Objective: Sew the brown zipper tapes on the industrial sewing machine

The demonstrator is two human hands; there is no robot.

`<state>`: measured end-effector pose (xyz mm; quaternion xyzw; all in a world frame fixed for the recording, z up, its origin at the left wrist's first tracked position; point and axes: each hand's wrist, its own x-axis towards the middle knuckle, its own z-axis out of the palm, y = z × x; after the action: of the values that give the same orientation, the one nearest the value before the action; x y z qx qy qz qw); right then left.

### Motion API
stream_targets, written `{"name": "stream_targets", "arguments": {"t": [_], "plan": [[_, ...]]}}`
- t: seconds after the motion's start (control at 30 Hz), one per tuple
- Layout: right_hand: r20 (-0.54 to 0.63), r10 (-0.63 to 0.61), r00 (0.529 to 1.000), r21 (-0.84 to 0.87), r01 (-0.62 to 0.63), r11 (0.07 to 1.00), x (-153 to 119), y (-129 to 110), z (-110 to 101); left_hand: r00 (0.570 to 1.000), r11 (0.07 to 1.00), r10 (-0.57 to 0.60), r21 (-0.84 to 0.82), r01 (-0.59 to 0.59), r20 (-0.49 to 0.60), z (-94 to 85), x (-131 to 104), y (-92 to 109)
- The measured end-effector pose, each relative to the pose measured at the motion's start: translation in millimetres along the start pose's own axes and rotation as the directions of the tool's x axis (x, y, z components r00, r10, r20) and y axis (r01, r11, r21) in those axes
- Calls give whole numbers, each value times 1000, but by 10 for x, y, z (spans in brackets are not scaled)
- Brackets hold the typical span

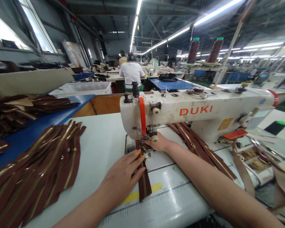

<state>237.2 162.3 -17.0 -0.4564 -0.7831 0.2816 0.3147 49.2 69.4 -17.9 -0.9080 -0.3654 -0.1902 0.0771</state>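
Note:
A brown zipper strip (144, 185) lies under the needle area of a white sewing machine (171, 110) and runs toward the front edge of the table. My left hand (123, 172) rests on the strip just in front of the presser foot, fingers bent, fingertips and thumb on the strip. Behind the needle area, my right hand (159, 142) reaches in from the right, its fingers partly hidden by the machine head, close to the strip's far part. What its fingertips hold cannot be made out.
Many brown zipper strips (54, 158) are piled at the left, more strips (194, 142) under the machine arm. A parts tray (256, 158) and straps lie at the right. A person (132, 74) in white sits ahead.

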Motion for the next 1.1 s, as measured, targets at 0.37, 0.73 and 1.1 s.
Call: {"name": "stream_targets", "arguments": {"t": [0.37,0.73,1.1], "plan": [[-13,-16,1000,51,17,999,-7,-70,-31,998,997,-64,-44,65,28,18,44,-30],[-61,-92,994,89,98,991,-6,-25,38,990,994,-103,-35,106,96,-28,55,14],[-84,-87,993,82,94,992,-18,21,79,989,994,-101,-25,104,106,-69,56,55]]}}
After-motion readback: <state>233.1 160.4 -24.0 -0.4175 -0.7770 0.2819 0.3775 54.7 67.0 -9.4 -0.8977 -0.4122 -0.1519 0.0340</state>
